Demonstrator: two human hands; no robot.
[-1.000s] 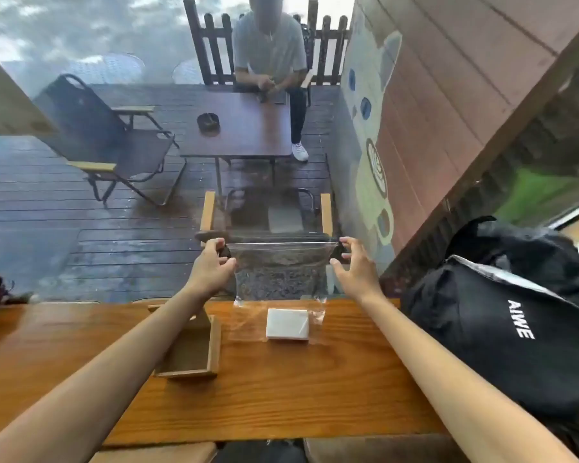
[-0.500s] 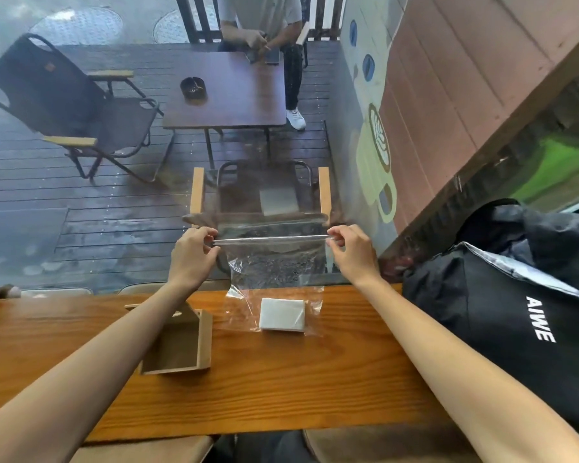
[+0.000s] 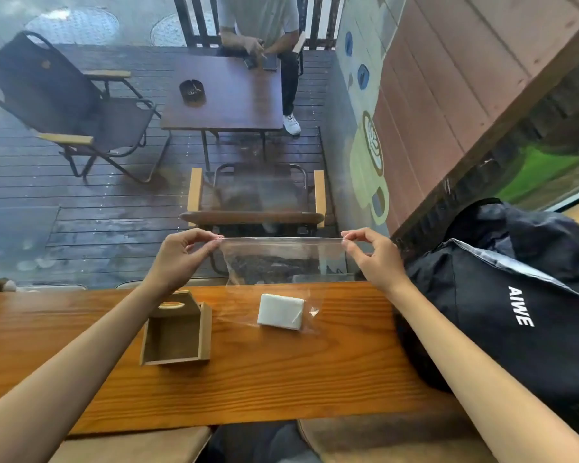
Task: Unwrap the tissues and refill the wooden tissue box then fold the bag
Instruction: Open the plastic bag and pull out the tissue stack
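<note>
A clear plastic bag [image 3: 281, 262] hangs upright above the far edge of the wooden counter [image 3: 281, 375]. My left hand [image 3: 181, 259] pinches its top left corner and my right hand [image 3: 371, 259] pinches its top right corner, stretching the rim taut. A white stack of tissues [image 3: 280, 311] lies inside the bag's bottom, resting on the counter. The open wooden tissue box [image 3: 176, 332] stands to the left of the tissues, under my left forearm, with nothing visible inside.
A black bag [image 3: 515, 312] with white lettering fills the counter's right end. Beyond the window lie a wet deck, folding chairs [image 3: 71, 105], a dark table [image 3: 224, 95] and a seated person. Cushioned stools [image 3: 131, 446] sit below the counter's near edge.
Both hands keep hold of the bag's top corners and have pulled the rim tighter. The view has tilted downward, so the counter and box show more fully.
</note>
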